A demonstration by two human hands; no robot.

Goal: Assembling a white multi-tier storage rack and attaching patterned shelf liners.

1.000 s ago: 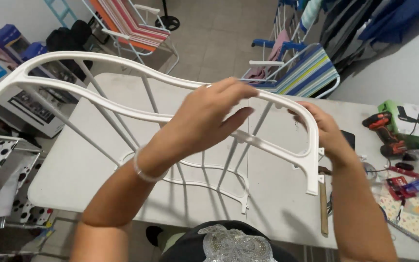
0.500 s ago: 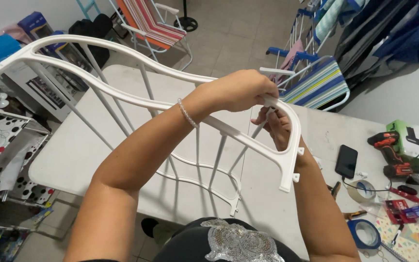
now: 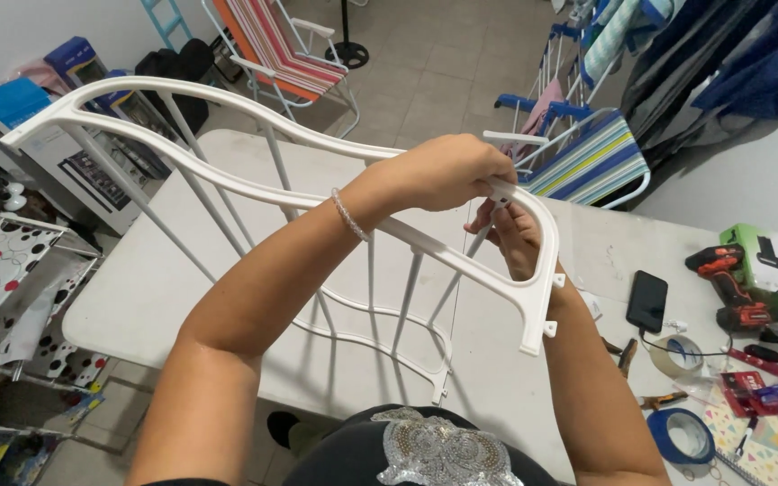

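Closed tightly over the top rail of a white rack frame [image 3: 254,193], the left hand [image 3: 447,171] is seen with its fingers curled down across the rail near the frame's right bend. Just below and behind that grip, the right hand [image 3: 508,236] is pressed against the inner side of the same curved rail, its fingers bent around the plastic; how fully they wrap it cannot be told, since the rail and the left hand cover part of them. A thin beaded bracelet [image 3: 349,214] is worn on the left wrist.

The frame is held up in the air above a white folding table [image 3: 150,288]. It is made of smooth, matte white plastic: two wavy rails run leftward from the grip, joined by thin straight rods, and a second wavy rail hangs lower, beneath the hands. To the right of the grip the rail turns down into a flat end with small square tabs.

Further right of the hands, on the tabletop, a black phone [image 3: 647,300], a roll of clear tape [image 3: 677,355], a roll of blue tape [image 3: 683,436] and a red-and-black cordless drill [image 3: 727,283] are laid. Beyond the grip, striped folding chairs [image 3: 587,162] are stood on a tiled floor.
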